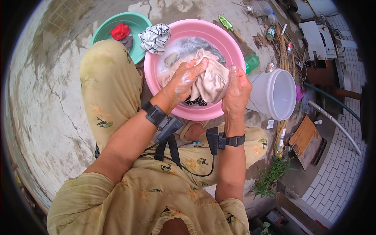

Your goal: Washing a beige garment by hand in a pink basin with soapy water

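A pink basin (231, 43) of soapy water sits on the concrete ground in front of me. Over its near rim I hold a wet beige garment (211, 82). My left hand (184, 80), foamy with suds, is closed on the cloth's left side. My right hand (236, 91) grips the cloth's right edge. A darker patterned piece shows under the beige cloth. A wrung black-and-white cloth (155, 38) rests on the basin's far left rim. Both wrists carry black strapped devices with cables.
A green basin (139, 21) holding a red cloth (120, 31) and a grey one stands at the far left. A white bucket (274, 94) lies tipped at the right. Bottles, sticks and a hose lie beyond it. My knees flank the pink basin.
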Tool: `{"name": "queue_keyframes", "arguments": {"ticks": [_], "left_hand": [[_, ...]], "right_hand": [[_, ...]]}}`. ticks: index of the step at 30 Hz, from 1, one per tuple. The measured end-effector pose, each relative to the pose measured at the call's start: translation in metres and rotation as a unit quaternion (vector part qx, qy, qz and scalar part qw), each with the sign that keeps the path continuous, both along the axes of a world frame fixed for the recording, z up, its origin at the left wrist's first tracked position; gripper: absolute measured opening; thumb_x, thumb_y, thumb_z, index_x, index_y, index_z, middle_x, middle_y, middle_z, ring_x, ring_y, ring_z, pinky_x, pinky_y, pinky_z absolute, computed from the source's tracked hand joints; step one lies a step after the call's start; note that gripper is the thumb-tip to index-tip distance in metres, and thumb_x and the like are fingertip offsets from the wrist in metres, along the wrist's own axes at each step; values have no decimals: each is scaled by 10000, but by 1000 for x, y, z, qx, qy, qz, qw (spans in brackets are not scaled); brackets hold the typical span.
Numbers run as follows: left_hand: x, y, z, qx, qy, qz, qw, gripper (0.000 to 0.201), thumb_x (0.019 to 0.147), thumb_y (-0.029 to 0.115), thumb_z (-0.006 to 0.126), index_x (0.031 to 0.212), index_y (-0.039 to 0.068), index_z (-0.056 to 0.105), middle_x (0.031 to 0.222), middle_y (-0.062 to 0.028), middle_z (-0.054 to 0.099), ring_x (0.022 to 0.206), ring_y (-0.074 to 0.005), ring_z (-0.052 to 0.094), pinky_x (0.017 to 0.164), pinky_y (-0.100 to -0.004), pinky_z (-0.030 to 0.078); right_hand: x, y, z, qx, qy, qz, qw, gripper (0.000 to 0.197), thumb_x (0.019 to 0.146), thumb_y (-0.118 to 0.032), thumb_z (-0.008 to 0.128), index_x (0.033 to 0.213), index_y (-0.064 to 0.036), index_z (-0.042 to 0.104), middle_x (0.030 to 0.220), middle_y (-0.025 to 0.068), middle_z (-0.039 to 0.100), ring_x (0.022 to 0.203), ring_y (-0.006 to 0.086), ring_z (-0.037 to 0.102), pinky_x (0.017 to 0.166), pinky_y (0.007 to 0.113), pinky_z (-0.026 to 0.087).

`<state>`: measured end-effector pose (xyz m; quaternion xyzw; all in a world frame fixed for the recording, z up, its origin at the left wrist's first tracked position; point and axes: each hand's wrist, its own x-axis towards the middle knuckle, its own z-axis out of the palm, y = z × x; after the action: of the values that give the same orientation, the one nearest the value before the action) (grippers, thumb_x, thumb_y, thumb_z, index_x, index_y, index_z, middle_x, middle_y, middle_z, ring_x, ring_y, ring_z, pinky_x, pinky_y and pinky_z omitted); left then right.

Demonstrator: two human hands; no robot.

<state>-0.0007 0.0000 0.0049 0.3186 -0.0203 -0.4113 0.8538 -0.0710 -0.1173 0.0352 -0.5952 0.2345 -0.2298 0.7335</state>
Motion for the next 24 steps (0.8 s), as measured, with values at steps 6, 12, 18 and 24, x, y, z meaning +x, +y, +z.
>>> {"name": "queue_keyframes", "arguments": {"ticks": [6,12,18,24], "left_hand": [[-22,-11,-4,176,-3,53,983,347,937,332,499,801,20,567,668,9,487,622,-79,445,543,-265,382],[-21,-12,0,80,57,96,991,375,925,340,501,801,-5,585,664,7,481,638,-77,418,503,-278,353],[-26,-4,-8,178,-67,53,980,356,915,335,520,817,-2,585,707,4,506,662,-73,454,536,-253,395],[-29,-10,-1,210,-86,56,972,353,927,277,489,841,-44,607,714,-26,546,633,-85,469,519,-274,391]], "right_hand": [[13,31,-5,-563,27,2,826,282,837,-123,609,593,-14,519,546,137,508,464,302,508,443,373,391],[13,45,-4,-558,34,-54,827,306,820,-129,625,558,-38,497,529,142,504,446,306,497,431,379,377],[20,10,-25,-594,96,-59,796,301,814,-85,639,559,-61,482,501,129,461,432,287,482,418,355,369],[7,24,-13,-594,57,-56,801,292,848,-127,605,587,-42,504,528,142,487,447,302,498,421,373,376]]}}
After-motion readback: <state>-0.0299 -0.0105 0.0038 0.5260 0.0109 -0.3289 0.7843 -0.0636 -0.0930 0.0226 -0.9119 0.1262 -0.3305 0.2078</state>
